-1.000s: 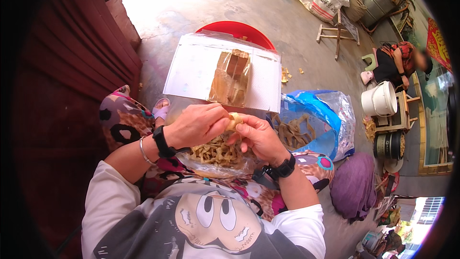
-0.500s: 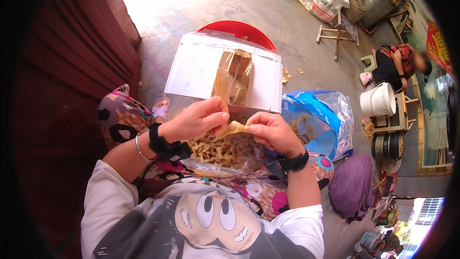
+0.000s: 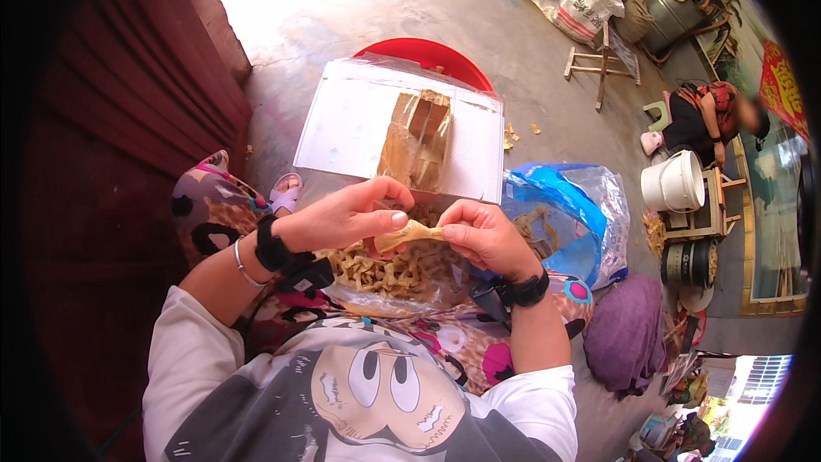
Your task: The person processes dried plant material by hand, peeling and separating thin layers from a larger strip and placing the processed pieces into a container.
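Over my lap, both hands meet at a pale tan strip point(image 3: 410, 233), gathered narrow at its right end and wider at its left. My right hand point(image 3: 487, 238) pinches the narrow end between thumb and fingers. With bent fingers and thumb, my left hand point(image 3: 359, 214) grips the wide end. Below them a heap of similar tan pieces point(image 3: 376, 272) lies in clear plastic on my lap. Just beyond, a white board point(image 3: 342, 124) carries a stack of flat brown pieces point(image 3: 419, 141) partly wrapped in clear plastic.
A red basin point(image 3: 428, 53) shows under the board's far edge. To the right stand a blue and clear plastic bag point(image 3: 573, 214) with more tan pieces and a purple cloth bundle point(image 3: 624, 334). Farther off, another person point(image 3: 710, 115) sits near a white bucket point(image 3: 673, 182).
My left hand has shifted slightly on the strip, its thumb now more stretched along the top. The strip's wide end has moved a little left. My right hand keeps its pinch.
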Available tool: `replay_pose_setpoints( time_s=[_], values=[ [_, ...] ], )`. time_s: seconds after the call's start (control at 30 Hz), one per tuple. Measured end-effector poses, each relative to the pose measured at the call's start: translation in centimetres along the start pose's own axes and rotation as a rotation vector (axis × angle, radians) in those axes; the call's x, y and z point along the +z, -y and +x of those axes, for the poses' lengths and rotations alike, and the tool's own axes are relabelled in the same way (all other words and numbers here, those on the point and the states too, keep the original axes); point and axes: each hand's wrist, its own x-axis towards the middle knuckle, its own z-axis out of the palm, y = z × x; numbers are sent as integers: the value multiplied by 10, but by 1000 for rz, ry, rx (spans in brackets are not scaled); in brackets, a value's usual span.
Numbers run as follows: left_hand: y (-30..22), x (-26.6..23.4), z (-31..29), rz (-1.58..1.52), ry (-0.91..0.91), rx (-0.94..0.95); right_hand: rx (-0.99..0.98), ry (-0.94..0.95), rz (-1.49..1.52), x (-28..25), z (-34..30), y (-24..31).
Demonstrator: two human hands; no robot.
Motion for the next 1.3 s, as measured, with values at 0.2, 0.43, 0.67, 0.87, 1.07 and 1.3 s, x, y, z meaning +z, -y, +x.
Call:
replay_pose_setpoints(
  time_s=[0.2,0.43,0.67,0.87,1.07,1.3],
  values=[
    [14,4,6,-97,87,-9,-58,50,-110,14,12,-2],
    [-12,-14,-2,624,-28,225,-112,-7,-276,5,10,2],
    [-7,-14,23,1153,-507,720,-389,-481,-577,-6,32,10],
    [-3,-24,33,1346,-627,637,-443,-645,-921,-4,53,-3],
    [-5,-22,12,1363,-536,585,-112,-501,-371,-13,34,-2],
    [-3,-3,4,1412,-387,897,-89,-31,-55,23,6,2]
  ],
)
